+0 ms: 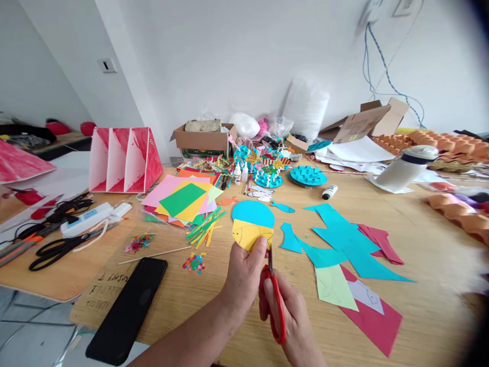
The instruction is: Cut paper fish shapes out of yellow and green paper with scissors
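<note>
Head view, centre: the left hand pinches yellow paper in its fingers, the drawn fish not yet cut free; the right hand wraps its fingers round red scissors. Above, a blue fish lies cut out.

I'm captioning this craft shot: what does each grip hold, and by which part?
The left grip holds the yellow paper near its lower edge, thumb on top. The right grip holds the red-handled scissors by the handles.
</note>
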Motion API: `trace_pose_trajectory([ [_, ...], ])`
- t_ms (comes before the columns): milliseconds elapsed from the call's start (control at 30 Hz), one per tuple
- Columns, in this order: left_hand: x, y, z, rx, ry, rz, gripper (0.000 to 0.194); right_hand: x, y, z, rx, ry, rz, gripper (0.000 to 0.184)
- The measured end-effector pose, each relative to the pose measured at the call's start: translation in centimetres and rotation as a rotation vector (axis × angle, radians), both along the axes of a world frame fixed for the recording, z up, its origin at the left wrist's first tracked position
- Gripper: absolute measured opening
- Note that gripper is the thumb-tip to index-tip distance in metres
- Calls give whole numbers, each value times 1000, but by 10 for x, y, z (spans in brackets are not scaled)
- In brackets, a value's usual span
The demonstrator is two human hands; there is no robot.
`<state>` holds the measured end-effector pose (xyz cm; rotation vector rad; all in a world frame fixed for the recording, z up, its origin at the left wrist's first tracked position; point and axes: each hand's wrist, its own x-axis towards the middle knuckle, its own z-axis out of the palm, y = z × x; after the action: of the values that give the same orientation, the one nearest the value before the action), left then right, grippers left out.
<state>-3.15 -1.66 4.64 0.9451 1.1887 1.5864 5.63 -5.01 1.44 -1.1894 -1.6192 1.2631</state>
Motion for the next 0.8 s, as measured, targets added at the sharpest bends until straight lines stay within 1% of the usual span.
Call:
trace_pose_trajectory([
  [300,-1,1,-3,14,22,-27,19,0,1,0,-7,6,-12,44],
  [533,1,1,1,-34,-21,12,15,0,-1,-1,12,7,-35,44],
  [667,0,0,3,-62,-29,6,14,0,-2,-1,-8,22,-58,44],
  [800,-1,1,1,-54,-20,-6,15,0,-2,-2,-23,23,-58,45],
])
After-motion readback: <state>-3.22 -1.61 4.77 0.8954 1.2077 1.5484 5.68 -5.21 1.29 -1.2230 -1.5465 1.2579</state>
